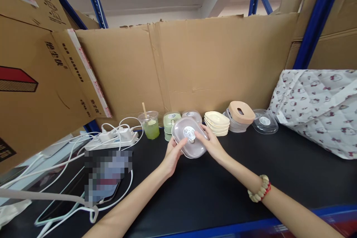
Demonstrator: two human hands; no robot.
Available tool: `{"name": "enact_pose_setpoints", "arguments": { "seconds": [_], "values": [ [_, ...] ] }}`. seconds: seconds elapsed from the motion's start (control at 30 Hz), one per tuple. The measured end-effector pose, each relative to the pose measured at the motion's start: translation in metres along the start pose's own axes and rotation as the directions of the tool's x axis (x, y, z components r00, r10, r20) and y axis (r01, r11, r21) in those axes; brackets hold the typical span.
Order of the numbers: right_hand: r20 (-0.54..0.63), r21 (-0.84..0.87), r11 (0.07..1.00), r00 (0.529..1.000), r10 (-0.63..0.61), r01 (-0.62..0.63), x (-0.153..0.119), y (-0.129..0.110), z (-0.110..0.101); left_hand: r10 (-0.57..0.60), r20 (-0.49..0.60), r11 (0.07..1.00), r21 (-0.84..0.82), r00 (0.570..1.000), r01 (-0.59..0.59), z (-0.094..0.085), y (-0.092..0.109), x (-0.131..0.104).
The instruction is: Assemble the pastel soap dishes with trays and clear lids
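Note:
Between my two hands is a lidded plastic container (pixel 194 148), translucent and greyish, with a round white label on its lid. My left hand (pixel 173 156) is closed on its left side, thumb on top. My right hand (pixel 210 142) grips the right side, with its thumb near the label. The container is tilted toward me above the black table. Just behind it stand green lidded containers (pixel 169 119) and a clear lidded container (pixel 192 114), partly hidden. To the right is a stack of cream lids or shallow trays (pixel 216 121).
A peach lid (pixel 242 112) tops clear containers, beside a clear lid (pixel 264 122) and a quilted bag (pixel 320 111). At left are a cup of green drink (pixel 152 130), a power strip (pixel 111 141), tangled white cables and a phone (pixel 111 193). Cardboard (pixel 223 55) walls the back.

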State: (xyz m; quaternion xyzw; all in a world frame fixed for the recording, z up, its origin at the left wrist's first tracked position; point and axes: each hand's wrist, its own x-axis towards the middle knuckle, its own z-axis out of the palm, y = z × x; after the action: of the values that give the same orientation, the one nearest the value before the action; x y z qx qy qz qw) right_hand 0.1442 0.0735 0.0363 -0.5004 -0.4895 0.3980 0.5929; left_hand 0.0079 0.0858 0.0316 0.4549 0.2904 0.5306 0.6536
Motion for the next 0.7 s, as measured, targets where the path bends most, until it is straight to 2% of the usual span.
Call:
{"name": "enact_pose_setpoints", "arguments": {
  "seconds": [0.1,0.27,0.37,0.43,0.5,0.6,0.7],
  "values": [
    [0.038,0.030,0.998,0.998,0.057,-0.058,-0.001,-0.008,0.001,0.002,0.022,0.999,0.032,1.000,-0.003,0.000,0.002,0.000],
    [-0.010,0.104,0.991,0.996,0.090,-0.089,-0.006,-0.016,0.004,0.020,0.037,0.999,0.049,0.999,-0.022,0.001,0.002,0.000],
    [0.045,0.094,0.991,0.995,0.090,-0.094,-0.007,-0.015,0.003,0.102,0.012,0.984,0.147,0.995,-0.103,0.000,0.004,0.001],
    [0.099,0.076,0.992,0.991,0.089,-0.097,-0.006,-0.012,0.001,0.183,0.041,0.953,0.239,0.982,-0.188,-0.001,0.005,0.003],
    [0.136,0.060,0.996,0.989,0.057,-0.066,-0.004,-0.010,-0.002,0.242,0.115,0.910,0.317,0.963,-0.266,-0.003,0.006,0.005],
    [0.177,0.060,0.998,0.983,-0.047,0.037,0.000,-0.007,-0.007,0.258,0.233,0.835,0.435,0.938,-0.337,-0.007,0.005,0.005],
    [0.189,0.041,0.993,0.975,-0.118,0.112,0.002,-0.005,-0.009,0.257,0.282,0.787,0.494,0.924,-0.370,-0.009,0.003,0.003]
  ]
}}
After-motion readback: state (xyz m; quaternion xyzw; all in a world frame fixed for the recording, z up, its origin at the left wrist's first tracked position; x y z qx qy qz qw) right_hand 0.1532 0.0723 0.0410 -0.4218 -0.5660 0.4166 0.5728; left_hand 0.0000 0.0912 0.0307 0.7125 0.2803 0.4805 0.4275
